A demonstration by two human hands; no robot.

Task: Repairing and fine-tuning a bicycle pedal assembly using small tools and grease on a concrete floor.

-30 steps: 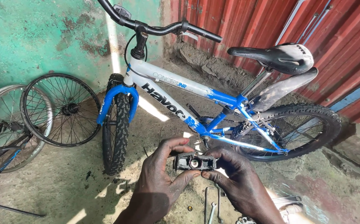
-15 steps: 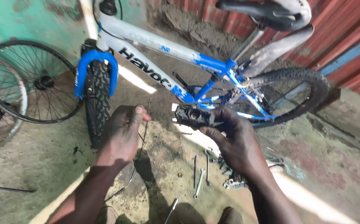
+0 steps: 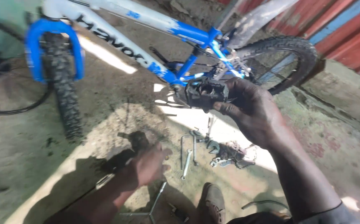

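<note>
Near the shoe point(image 3: 214, 203), the left hand point(image 3: 149, 166) reaches low toward the spanners point(image 3: 188, 153) on the floor, fingers loosely curled, empty. The right hand point(image 3: 252, 110) clamps a black pedal point(image 3: 202, 93) beside the bike point(image 3: 175, 62), apparently not yet fitted.

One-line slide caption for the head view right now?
Right hand holds a black pedal by the blue-and-white bicycle; left hand hangs low over wrenches.

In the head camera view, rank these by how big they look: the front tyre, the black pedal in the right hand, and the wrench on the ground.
1. front tyre, largest.
2. black pedal, held up by the right hand; nearness to the camera may enlarge it.
3. wrench on the ground, thinnest, though its length looks near the pedal's.
</note>
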